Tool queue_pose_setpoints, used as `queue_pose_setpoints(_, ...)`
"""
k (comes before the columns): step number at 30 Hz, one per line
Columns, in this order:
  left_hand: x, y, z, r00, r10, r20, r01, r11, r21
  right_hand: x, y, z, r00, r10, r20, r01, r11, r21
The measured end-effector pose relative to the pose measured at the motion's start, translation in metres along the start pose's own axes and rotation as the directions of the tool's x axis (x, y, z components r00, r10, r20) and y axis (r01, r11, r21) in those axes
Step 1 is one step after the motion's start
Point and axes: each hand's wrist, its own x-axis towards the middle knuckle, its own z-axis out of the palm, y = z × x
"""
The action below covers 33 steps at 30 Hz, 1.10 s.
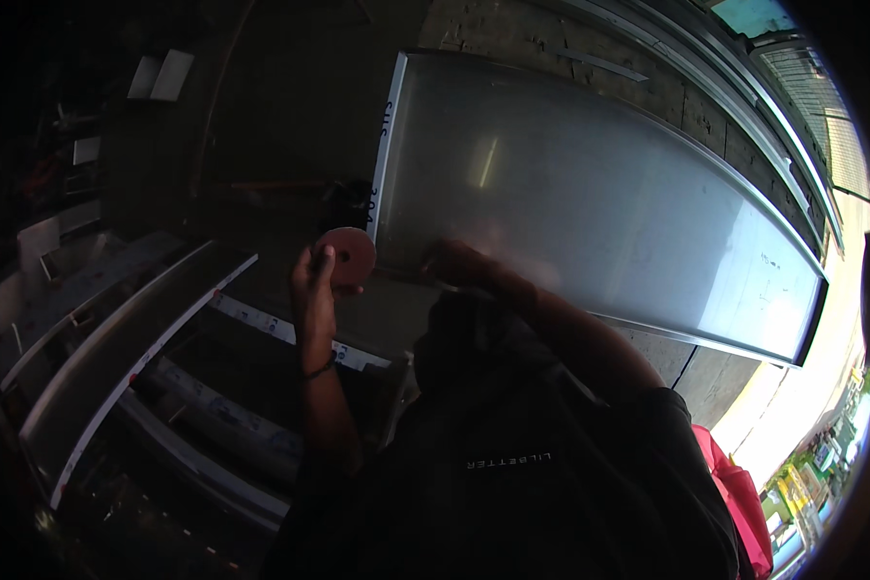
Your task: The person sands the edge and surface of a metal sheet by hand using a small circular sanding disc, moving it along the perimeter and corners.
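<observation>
**Pink disc raised at the near edge of a steel sheet**

Starting at the left, long folded metal channels [116, 358] are lying in a dim stack, running from near to far, with white printed strips along their edges. Just right of them the left hand [314, 280] is reaching up, its fingers closing around a round pink disc [348, 254] (it looks like an abrasive pad, though the light is poor), and holding it just beside the near left corner of a large steel sheet [590, 193]. A dark band is sitting on that wrist.

Further right, the right hand [454, 263] is resting on the near edge of the sheet; it is blurred, so I cannot tell whether its fingers are gripping the edge or lying flat on it. The sheet is stretching away to the right, matt and even, with a few faint marks near its far right end.

Judging by that, no work with the disc is showing on the surface yet, and all of it seems left to do.
</observation>
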Motion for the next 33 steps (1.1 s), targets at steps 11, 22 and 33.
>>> queue_pose_setpoints(11,0.004,-0.002,0.006,1.000,0.006,0.025,-0.006,1.000,0.001,-0.017,0.037,0.005,0.991,-0.126,-0.041,0.125,0.992,-0.032)
queue_pose_setpoints(22,0.008,0.002,0.017,0.997,0.009,0.076,-0.009,1.000,0.001,-0.039,0.041,-0.009,0.999,0.034,0.016,-0.033,0.997,-0.074)
queue_pose_setpoints(33,0.010,0.005,0.024,0.995,0.023,0.097,-0.027,0.999,0.031,-0.059,0.034,-0.028,0.997,-0.076,-0.026,0.077,0.996,0.035)
